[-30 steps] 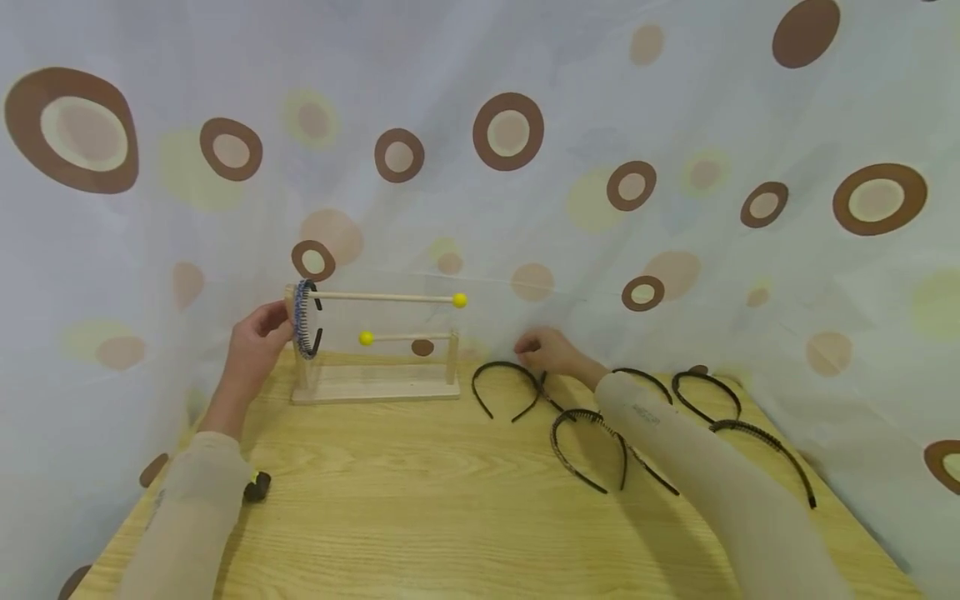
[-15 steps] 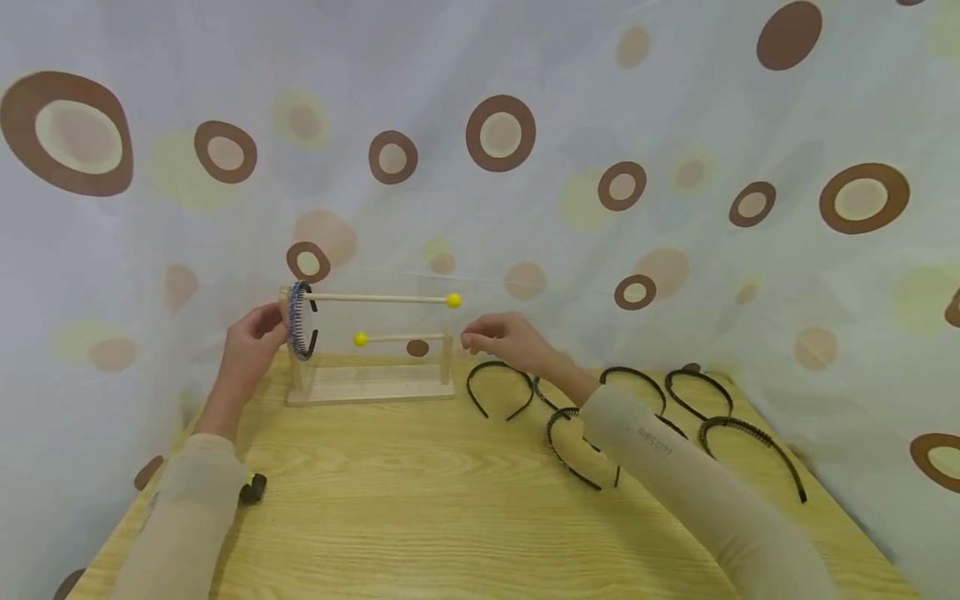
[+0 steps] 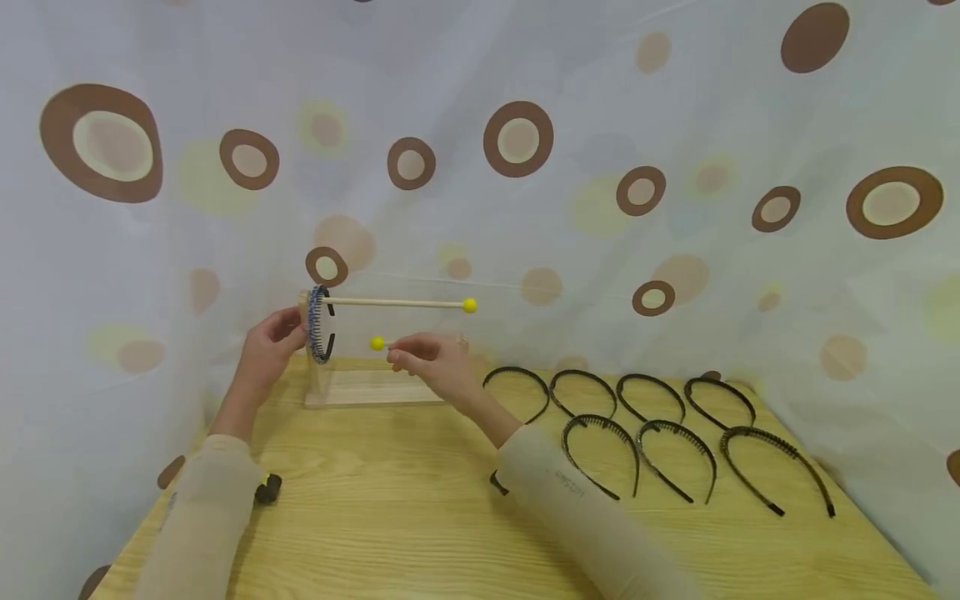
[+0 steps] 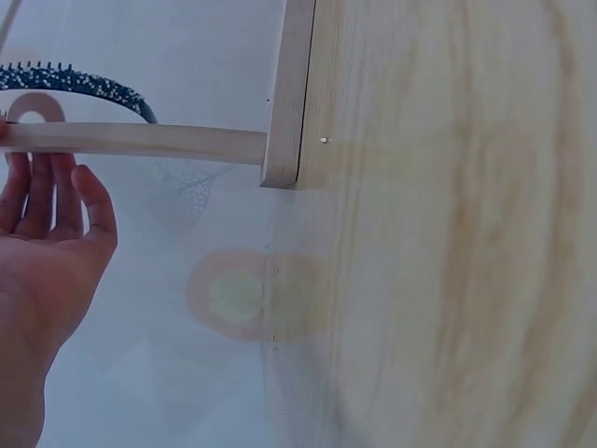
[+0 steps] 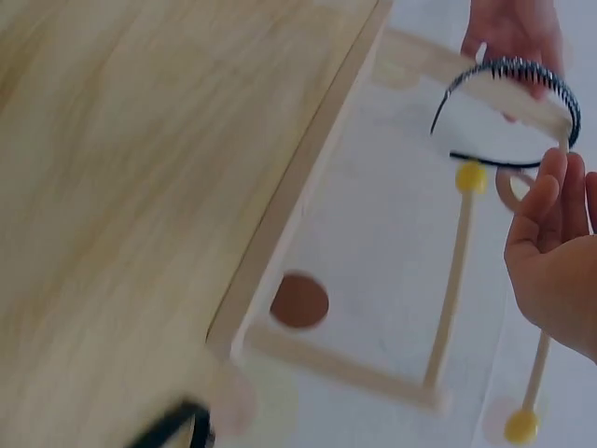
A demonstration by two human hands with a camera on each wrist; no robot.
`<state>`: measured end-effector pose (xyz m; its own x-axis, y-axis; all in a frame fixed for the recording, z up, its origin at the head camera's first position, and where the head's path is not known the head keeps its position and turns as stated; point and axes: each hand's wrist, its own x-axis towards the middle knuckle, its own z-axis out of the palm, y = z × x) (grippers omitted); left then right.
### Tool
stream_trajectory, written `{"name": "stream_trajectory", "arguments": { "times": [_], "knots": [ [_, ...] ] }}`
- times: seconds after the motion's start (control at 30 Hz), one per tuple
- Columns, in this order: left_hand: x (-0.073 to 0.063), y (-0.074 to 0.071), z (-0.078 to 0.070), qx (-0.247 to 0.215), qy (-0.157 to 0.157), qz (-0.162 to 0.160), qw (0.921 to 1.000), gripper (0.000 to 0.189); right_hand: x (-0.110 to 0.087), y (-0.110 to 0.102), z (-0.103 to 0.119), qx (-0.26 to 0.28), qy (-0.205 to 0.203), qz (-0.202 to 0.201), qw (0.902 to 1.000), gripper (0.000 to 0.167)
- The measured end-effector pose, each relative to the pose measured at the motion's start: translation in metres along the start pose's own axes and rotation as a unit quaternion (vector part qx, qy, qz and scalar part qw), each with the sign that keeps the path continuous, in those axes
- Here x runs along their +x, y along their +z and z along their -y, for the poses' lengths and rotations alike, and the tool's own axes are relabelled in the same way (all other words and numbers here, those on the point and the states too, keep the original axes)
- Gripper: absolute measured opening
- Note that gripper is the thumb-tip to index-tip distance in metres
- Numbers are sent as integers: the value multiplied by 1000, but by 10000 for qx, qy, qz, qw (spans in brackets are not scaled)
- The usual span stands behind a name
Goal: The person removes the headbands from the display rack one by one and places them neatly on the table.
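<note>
A wooden stand (image 3: 367,388) has two rods tipped with yellow balls. Around the left end of its long upper rod (image 3: 397,302) hangs a blue beaded headband (image 3: 316,327) with teeth, its black ends pointing right. My left hand (image 3: 268,350) holds the left post beside the headband; in the left wrist view some fingers (image 4: 39,196) pass behind the post (image 4: 187,142). My right hand (image 3: 444,367) is in front of the short lower rod and hides most of it. In the right wrist view its fingers (image 5: 550,201) are loosely bent near the headband (image 5: 574,112), holding nothing visible.
Several dark headbands lie in two rows on the right of the wooden table (image 3: 375,500), among them a toothed headband (image 3: 600,419) in front and a thin headband (image 3: 583,375) behind. A spotted curtain (image 3: 570,250) rises behind the stand.
My right hand has moved left, from above the headbands to in front of the lower rod. More headbands now show behind it. The left hand has stayed at the post.
</note>
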<state>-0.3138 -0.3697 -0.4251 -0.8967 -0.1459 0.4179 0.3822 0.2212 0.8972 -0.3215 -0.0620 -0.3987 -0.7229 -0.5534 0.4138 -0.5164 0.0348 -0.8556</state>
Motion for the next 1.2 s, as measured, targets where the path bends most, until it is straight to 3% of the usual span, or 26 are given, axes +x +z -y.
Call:
{"name": "stream_trajectory", "arguments": {
  "times": [0.13, 0.3, 0.53, 0.73, 0.93, 1.2],
  "knots": [
    [1, -2, -1, -89, -113, 120, 9998, 54, 15, 29, -4, 229, -3, -327, 9992, 24],
    [2, -4, -4, -202, -132, 198, 9995, 54, 32, 57, -4, 1, -59, -759, 9971, 22],
    [2, -6, -4, -275, -169, 157, 9994, 60, 44, 86, -17, -483, -82, -735, 9961, 26],
    [0, -7, -2, -99, -185, 325, 9993, 61, 44, 101, -22, -738, -160, -773, 9941, 35],
    [-2, -9, -12, -151, -102, 447, 9988, 60, 51, 112, -15, -1124, -429, -943, 9882, 29],
    [4, -5, -25, -472, 43, 180, 9987, 54, 54, 116, -10, -1289, -687, -1273, 9810, 16]
  ]
}}
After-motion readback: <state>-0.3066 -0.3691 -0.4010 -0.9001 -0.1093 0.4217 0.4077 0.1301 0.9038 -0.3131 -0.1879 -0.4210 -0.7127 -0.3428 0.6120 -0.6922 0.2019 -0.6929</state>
